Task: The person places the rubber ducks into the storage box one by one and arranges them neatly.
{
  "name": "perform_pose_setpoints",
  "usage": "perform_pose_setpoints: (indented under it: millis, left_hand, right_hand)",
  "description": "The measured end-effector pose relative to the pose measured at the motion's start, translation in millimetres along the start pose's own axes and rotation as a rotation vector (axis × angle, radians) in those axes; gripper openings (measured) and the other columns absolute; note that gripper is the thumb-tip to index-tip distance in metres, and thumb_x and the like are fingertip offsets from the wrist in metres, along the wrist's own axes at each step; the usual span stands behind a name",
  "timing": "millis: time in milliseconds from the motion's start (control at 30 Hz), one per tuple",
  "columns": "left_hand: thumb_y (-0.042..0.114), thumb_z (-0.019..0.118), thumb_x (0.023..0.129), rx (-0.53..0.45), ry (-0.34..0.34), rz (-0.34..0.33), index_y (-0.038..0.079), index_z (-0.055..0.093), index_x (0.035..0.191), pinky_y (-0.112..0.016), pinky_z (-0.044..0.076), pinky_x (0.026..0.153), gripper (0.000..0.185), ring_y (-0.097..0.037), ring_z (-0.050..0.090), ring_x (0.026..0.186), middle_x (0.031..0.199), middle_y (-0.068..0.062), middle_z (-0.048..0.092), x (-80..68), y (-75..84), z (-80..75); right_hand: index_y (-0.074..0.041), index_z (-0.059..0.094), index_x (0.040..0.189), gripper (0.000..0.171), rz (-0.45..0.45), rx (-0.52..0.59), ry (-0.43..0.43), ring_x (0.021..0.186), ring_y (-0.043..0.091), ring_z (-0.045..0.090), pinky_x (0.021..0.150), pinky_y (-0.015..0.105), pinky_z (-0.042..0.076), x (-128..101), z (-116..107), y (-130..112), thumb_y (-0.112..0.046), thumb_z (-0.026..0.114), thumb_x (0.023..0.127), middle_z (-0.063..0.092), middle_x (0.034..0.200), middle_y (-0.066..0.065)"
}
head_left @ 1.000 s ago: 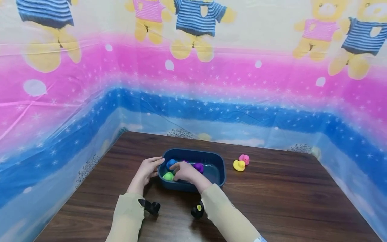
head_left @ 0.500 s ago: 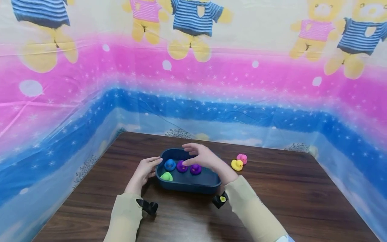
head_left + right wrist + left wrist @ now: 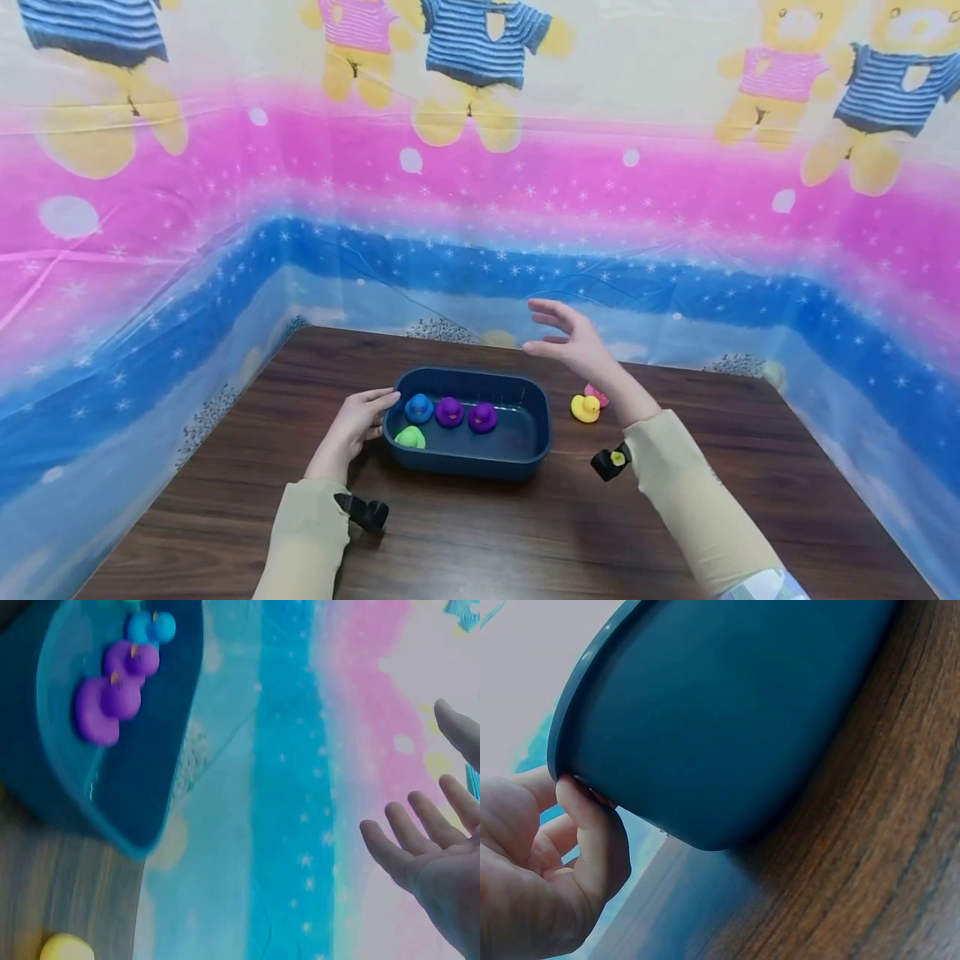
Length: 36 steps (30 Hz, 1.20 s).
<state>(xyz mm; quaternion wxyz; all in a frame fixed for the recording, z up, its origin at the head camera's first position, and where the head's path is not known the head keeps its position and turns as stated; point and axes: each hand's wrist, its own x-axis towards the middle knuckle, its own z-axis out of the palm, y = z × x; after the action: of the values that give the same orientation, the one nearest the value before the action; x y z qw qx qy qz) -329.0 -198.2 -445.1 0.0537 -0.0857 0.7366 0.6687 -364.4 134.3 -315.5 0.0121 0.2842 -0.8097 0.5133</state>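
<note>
A dark blue plastic basin (image 3: 465, 467) stands on the table. In it sit a blue rubber duck (image 3: 419, 408), two purple rubber ducks, one left (image 3: 449, 412) and one right (image 3: 482, 417), and a green rubber duck (image 3: 410, 437) at the near left. My left hand (image 3: 354, 423) holds the basin's left end; the left wrist view shows its fingers (image 3: 592, 840) bent at the rim. My right hand (image 3: 581, 343) hangs in the air above and right of the basin, fingers spread and holding nothing. Below it, a yellow rubber duck (image 3: 585, 408) partly covers a pink rubber duck (image 3: 597, 395).
The dark wooden table (image 3: 480, 542) reaches back to a hanging cloth (image 3: 480, 183) printed with bears, which closes off the far side and both flanks. Black wrist cameras are worn on the left wrist (image 3: 365, 512) and the right wrist (image 3: 611, 462).
My right hand has come up out of the basin and moved right, toward the yellow and pink ducks, baring the ducks inside. My left hand has stayed at the basin's end.
</note>
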Motion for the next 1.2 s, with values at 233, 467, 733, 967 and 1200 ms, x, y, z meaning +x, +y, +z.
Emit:
perform_pose_setpoints:
  millis: [233,467,733,967,1200]
  left_hand:
    - [0.029,0.055,0.101,-0.005,0.004,-0.002,0.002,0.047,0.144,-0.019,0.045,0.062,0.052,-0.008,0.050,0.069,0.125,-0.015,0.057,-0.3,1.1,-2.4]
    - [0.030,0.056,0.100,-0.001,0.003,-0.008,0.002,0.047,0.144,-0.019,0.045,0.061,0.052,-0.008,0.050,0.069,0.122,-0.013,0.057,-1.9,0.1,-3.2]
    - [0.031,0.056,0.100,-0.002,0.004,-0.004,0.002,0.048,0.143,-0.020,0.045,0.062,0.052,-0.008,0.050,0.069,0.122,-0.013,0.058,-2.1,0.2,-1.3]
    - [0.030,0.056,0.100,0.011,0.011,-0.014,0.002,0.047,0.144,-0.021,0.045,0.063,0.052,-0.009,0.050,0.071,0.125,-0.015,0.056,-1.5,-0.3,-1.2]
    - [0.031,0.057,0.100,0.008,0.015,-0.017,0.002,0.047,0.144,-0.020,0.046,0.065,0.053,-0.010,0.051,0.074,0.134,-0.019,0.052,-0.8,0.0,1.4]
  right_hand:
    - [-0.010,0.042,0.147,0.064,0.028,-0.028,0.085,0.142,0.030,0.036,0.110,0.052,0.037,1,-29,20,-0.015,0.071,0.091,0.038,0.154,0.014]
    - [-0.009,0.037,0.150,0.066,0.094,-0.015,0.144,0.143,0.032,0.034,0.106,0.055,0.040,-2,-50,58,-0.019,0.069,0.092,0.037,0.155,0.014]
    - [-0.005,0.036,0.149,0.067,0.183,-0.026,0.228,0.142,0.036,0.034,0.107,0.056,0.038,-11,-65,95,-0.017,0.069,0.092,0.035,0.155,0.018]
    - [-0.002,0.033,0.150,0.068,0.219,0.007,0.247,0.142,0.040,0.032,0.109,0.057,0.034,-18,-69,130,-0.017,0.067,0.093,0.032,0.155,0.023]
    - [-0.002,0.033,0.150,0.068,0.281,-0.016,0.257,0.142,0.040,0.034,0.111,0.055,0.033,-27,-67,160,-0.017,0.067,0.094,0.032,0.155,0.023]
